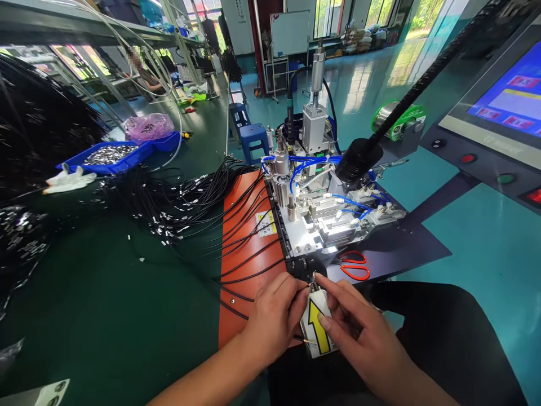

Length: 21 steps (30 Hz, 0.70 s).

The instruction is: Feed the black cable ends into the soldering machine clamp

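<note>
Nearest the camera, the left hand (274, 318) and the right hand (359, 332) are meeting over a small white card printed with a bold yellow arrow outlined in black (318, 330), the arrow pointing away toward the machine. No words can be read on the card. The left hand is curling its fingers closed, pinching a thin black wire with a bare metal tip (305, 340) against the card's left edge. The right hand is lying palm down, its fingers bent loosely, with the forefinger stretching forward to the card's top end and the thumb pressing on the arrow; whether it is gripping anything cannot be told. Both forearms are reaching in from the lower edge.

The card is sitting at the front edge of a flat orange mat (249, 248), just before a silver metal fixture with blue air hoses (321, 203). A small yellow and white warning sticker (265, 223) is lying on the mat, its writing too small to read. Red-handled scissors (354, 265) are resting just right of the hands. A spread bundle of black cables (181, 197) is lying across the green table (105, 304). A blue touchscreen panel (509, 98) is showing illegible boxes.
</note>
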{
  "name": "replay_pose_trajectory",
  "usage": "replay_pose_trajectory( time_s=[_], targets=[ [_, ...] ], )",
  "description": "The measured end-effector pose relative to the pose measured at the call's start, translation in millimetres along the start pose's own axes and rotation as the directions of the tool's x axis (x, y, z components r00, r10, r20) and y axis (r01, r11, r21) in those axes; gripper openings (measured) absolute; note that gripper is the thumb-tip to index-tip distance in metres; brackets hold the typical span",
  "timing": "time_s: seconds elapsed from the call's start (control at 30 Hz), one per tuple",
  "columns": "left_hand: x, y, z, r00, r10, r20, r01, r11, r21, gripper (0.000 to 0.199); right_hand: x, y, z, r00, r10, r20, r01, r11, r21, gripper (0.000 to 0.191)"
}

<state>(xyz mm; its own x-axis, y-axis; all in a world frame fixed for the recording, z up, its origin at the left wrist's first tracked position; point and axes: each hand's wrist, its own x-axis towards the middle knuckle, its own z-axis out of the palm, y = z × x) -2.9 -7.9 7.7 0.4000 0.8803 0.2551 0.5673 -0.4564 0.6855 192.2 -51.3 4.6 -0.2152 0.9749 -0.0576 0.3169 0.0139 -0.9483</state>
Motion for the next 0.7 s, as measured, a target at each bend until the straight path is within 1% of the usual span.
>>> replay_pose_trajectory(
  time_s=[0.27,0.43,0.57,0.7],
  targets=[
    [-0.2,0.0,-0.7,0.999,-0.028,-0.015,0.028,0.999,-0.030,0.014,-2.5,1.4,5.7,0.999,-0.008,-0.031,0.009,1.000,0.030,0.052],
    [0.3,-0.1,-0.6,1.000,-0.029,-0.011,0.028,0.999,-0.030,0.017,-2.1,2.0,5.1,1.000,0.010,-0.013,-0.010,0.998,0.064,0.053],
    [0.1,0.0,-1.0,0.998,-0.067,-0.007,0.067,0.997,-0.038,0.018,-1.8,0.6,5.2,1.000,0.004,-0.004,-0.003,0.997,0.075,0.052],
    [-0.5,0.1,-1.2,0.994,-0.110,-0.006,0.109,0.993,-0.054,0.018,-3.0,-0.6,7.0,0.999,-0.020,0.027,0.019,0.999,0.036,0.049]
  ],
)
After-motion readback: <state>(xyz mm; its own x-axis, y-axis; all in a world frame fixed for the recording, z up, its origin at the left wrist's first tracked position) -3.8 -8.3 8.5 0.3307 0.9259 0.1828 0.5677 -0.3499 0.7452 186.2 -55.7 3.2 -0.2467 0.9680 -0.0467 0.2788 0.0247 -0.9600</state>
